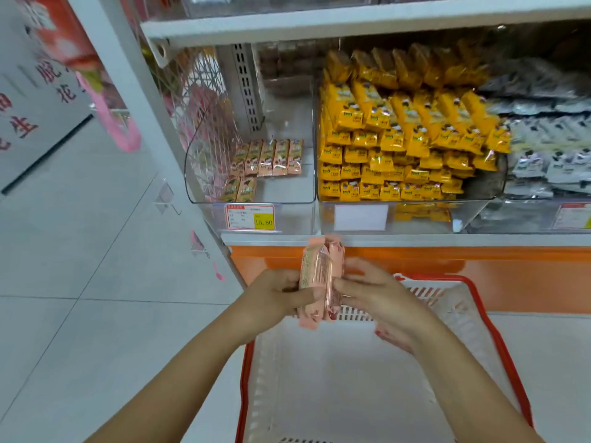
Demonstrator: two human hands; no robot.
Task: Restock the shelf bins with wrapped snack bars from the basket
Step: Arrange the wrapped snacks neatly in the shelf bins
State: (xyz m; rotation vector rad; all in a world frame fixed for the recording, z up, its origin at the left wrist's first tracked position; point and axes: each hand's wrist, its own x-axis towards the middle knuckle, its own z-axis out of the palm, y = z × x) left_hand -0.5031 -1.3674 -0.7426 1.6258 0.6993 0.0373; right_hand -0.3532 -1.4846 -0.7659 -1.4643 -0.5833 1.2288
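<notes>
Pink snack bars [321, 279], upright, pinched between left hand [275, 295] and right hand [380, 302]. Matching bin [287, 190] above-left, nearer left.

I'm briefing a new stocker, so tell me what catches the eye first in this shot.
The bin packed with yellow snack bars at upper right stands out most, beside a nearly bare clear bin holding a few pink bars. At centre, the left hand and right hand grip pink wrapped bars above a red-rimmed white basket.

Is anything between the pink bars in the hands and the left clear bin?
Nothing visible blocks the pink bars; they only have to pass over the low front wall of the left bin.
</notes>
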